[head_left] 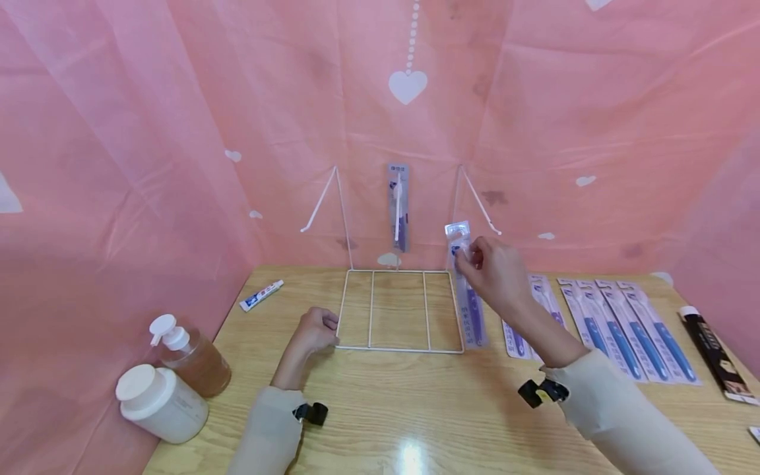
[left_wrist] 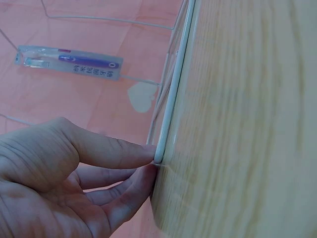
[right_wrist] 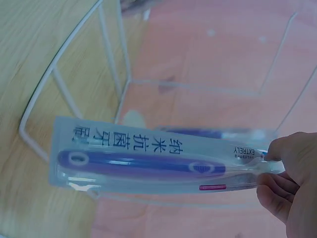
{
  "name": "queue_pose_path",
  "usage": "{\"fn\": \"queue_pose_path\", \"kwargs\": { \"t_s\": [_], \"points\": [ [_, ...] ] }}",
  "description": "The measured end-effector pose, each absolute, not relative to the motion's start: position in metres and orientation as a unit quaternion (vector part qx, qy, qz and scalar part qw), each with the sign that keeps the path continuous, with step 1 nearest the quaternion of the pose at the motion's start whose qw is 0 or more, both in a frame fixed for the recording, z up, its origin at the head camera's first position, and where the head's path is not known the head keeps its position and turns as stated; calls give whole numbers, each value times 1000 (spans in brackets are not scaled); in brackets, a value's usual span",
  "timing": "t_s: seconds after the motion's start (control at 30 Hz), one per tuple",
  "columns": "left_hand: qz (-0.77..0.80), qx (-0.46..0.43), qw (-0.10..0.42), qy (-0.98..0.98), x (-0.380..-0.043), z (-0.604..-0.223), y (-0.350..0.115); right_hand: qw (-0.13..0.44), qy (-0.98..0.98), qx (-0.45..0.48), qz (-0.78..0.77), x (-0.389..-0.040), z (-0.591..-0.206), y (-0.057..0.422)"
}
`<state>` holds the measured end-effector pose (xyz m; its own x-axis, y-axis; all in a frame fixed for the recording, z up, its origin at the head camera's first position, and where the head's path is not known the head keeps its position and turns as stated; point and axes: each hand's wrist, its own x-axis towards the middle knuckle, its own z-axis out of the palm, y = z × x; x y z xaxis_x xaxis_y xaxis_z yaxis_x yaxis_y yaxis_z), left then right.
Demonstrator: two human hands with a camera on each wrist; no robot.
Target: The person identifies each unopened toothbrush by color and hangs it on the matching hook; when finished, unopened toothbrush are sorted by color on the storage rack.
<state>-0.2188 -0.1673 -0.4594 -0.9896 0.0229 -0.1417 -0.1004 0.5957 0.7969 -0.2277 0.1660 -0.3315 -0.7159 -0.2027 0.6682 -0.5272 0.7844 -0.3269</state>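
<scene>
My right hand (head_left: 499,274) pinches a packaged purple toothbrush (right_wrist: 143,163) near the top of its pack, holding it upright beside the right part of a white wire rack (head_left: 399,350). In the left wrist view, the thumb and fingers of my left hand (left_wrist: 74,168) pinch the rack's front corner at the table. Another packaged purple toothbrush (head_left: 399,218) hangs on the rack's middle hook, seen also in the left wrist view. The left hook (head_left: 319,199) and the right hook (head_left: 479,198) carry nothing.
Packaged purple toothbrushes (head_left: 518,340) and several blue ones (head_left: 632,330) lie on the right, near a black tube box (head_left: 715,356). At the left are a small toothpaste tube (head_left: 261,295), a pump bottle (head_left: 198,363) and a white jar (head_left: 169,406). Pink cloth (head_left: 285,99) hangs behind.
</scene>
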Motion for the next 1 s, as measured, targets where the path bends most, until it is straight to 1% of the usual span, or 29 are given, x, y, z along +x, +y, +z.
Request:
{"fn": "queue_pose_path", "kwargs": {
  "t_s": [0.23, 0.53, 0.8, 1.0],
  "points": [
    [442, -20, 64, 894, -221, -458, -169, 367, -855, 266, 254, -204, -311, 147],
    [441, -11, 59, 896, -221, -460, -171, 408, -815, 332, 243, -184, -287, 119],
    [453, -2, 55, 890, -220, -464, -170, 397, -800, 364, 264, -180, -284, 98],
    [451, -2, 53, 891, -221, -466, -171, 379, -813, 354, 266, -182, -287, 89]
  ]
}}
